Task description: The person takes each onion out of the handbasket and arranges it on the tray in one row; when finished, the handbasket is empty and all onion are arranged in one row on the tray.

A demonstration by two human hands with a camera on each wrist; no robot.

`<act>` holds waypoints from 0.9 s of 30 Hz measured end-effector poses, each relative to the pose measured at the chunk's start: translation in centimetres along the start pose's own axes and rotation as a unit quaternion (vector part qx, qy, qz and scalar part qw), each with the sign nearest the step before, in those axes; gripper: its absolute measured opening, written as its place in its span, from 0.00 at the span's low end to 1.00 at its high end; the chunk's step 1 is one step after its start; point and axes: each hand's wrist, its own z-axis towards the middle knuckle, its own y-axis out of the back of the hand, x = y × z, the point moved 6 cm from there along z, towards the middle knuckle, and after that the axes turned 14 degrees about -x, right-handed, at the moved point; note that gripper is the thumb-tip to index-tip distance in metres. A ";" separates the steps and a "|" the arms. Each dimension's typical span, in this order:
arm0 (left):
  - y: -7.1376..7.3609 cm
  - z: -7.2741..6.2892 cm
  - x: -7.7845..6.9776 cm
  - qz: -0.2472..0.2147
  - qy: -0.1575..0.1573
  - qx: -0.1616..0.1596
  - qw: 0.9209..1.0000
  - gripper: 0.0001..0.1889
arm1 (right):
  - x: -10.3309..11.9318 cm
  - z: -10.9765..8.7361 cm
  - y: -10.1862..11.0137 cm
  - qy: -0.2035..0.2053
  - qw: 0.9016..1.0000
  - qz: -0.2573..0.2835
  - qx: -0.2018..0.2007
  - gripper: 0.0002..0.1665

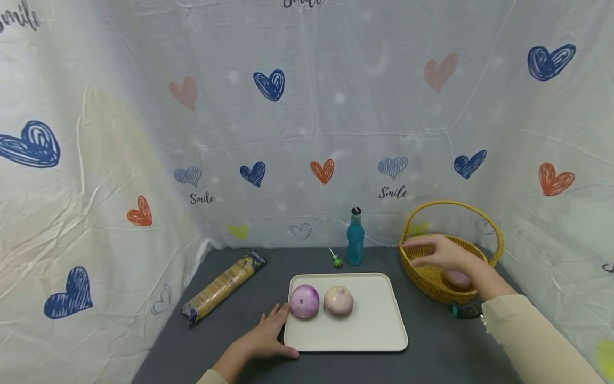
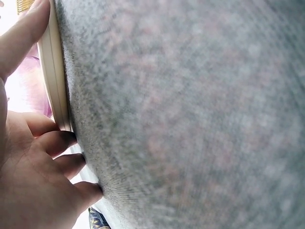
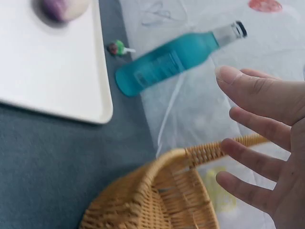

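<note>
My left hand (image 1: pixel 263 337) rests at the left edge of a white tray (image 1: pixel 369 330). Its thumb touches the rim, and in the left wrist view the fingertips (image 2: pixel 90 191) reach the dark tabletop. Two onions lie on the tray's left half: a purple onion (image 1: pixel 304 302) and a paler onion (image 1: pixel 338 301). Over the yellow wicker basket (image 1: pixel 427 285) hovers my right hand (image 1: pixel 443 252), fingers spread apart and holding nothing. Inside the basket a pinkish-purple onion (image 1: pixel 457 278) shows partly beneath the right wrist.
A blue bottle (image 1: pixel 355 242) stands behind the tray, with a green lollipop (image 1: pixel 337 262) next to it. On the left lies a long yellow packet (image 1: pixel 223 288). The basket's tall handle (image 1: pixel 448 202) arches behind my right hand. A heart-printed curtain (image 1: pixel 307 122) surrounds the table.
</note>
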 end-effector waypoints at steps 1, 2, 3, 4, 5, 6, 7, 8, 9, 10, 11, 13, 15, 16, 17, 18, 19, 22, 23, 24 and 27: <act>0.0 0.0 0.1 0.000 0.001 0.000 1.000 0.65 | -0.3 0.0 0.3 0.004 1.000 -0.008 -0.003 0.31; 0.0 0.0 0.2 0.000 0.000 -0.001 1.000 0.65 | -0.6 0.0 0.6 0.008 1.000 -0.013 -0.005 0.31; 0.1 0.1 0.2 0.001 0.000 -0.001 1.000 0.65 | -1.0 -0.1 0.9 0.009 1.000 -0.017 -0.007 0.31; 0.0 0.1 0.3 0.002 0.001 -0.001 1.000 0.65 | -1.4 -0.1 1.2 0.003 1.000 -0.018 -0.009 0.31; 0.1 0.1 0.4 0.002 0.001 0.000 1.000 0.65 | -1.8 -0.2 1.4 -0.001 1.000 -0.020 -0.010 0.31; 0.1 0.1 0.4 0.003 0.000 0.000 1.000 0.65 | -2.1 -0.2 1.7 -0.005 1.000 -0.023 -0.011 0.31; 0.1 0.1 0.4 0.003 0.001 0.000 1.000 0.65 | -2.5 -0.3 1.8 -0.009 1.000 -0.025 -0.013 0.31; 0.1 0.2 0.4 0.004 0.000 0.001 1.000 0.65 | -2.8 -0.4 2.0 -0.011 0.999 -0.028 -0.013 0.31; 0.1 0.1 0.4 0.003 0.001 0.001 1.000 0.65 | -3.2 -0.4 2.1 -0.012 0.999 -0.032 -0.014 0.32; 0.0 0.1 0.4 0.003 0.000 0.002 1.000 0.65 | -3.4 -0.4 2.2 -0.012 0.999 -0.035 -0.013 0.31; 0.0 0.1 0.4 0.004 -0.001 0.002 1.000 0.65 | -3.7 -0.4 2.3 -0.013 0.999 -0.040 -0.012 0.32; 0.0 0.1 0.3 0.005 -0.003 0.001 1.000 0.65 | -4.2 -0.5 2.5 -0.019 0.999 -0.047 -0.008 0.32; -0.1 0.0 0.3 0.006 -0.005 0.001 1.000 0.65 | -4.7 -0.5 2.6 -0.027 0.999 -0.047 0.001 0.34; -0.2 0.0 0.3 0.007 -0.005 0.000 1.000 0.65 | -4.9 -0.5 2.7 -0.030 0.998 -0.048 0.006 0.34; -0.2 0.0 0.2 0.007 -0.006 0.000 1.000 0.65 | -5.1 -0.5 2.8 -0.037 0.998 -0.050 0.012 0.35; -0.2 0.0 0.2 0.007 -0.007 -0.001 1.000 0.65 | -5.3 -0.5 2.9 -0.041 0.998 -0.049 0.019 0.35; -0.2 0.0 0.2 0.006 -0.007 -0.001 1.000 0.65 | -5.5 -0.6 3.0 -0.045 0.997 -0.048 0.026 0.35; -0.3 0.0 0.1 0.006 -0.009 -0.003 1.000 0.65 | -6.1 -0.7 3.2 -0.055 0.996 -0.057 0.045 0.34; -0.3 0.0 0.1 0.007 -0.010 -0.004 1.000 0.65 | -6.3 -0.7 3.3 -0.062 0.995 -0.057 0.049 0.33; -0.3 0.0 0.1 0.007 -0.009 -0.005 1.000 0.65 | -6.5 -0.8 3.3 -0.066 0.995 -0.056 0.053 0.32; -0.2 0.0 0.1 0.009 -0.008 -0.005 1.000 0.65 | -7.0 -1.0 3.4 -0.081 0.993 -0.064 0.064 0.32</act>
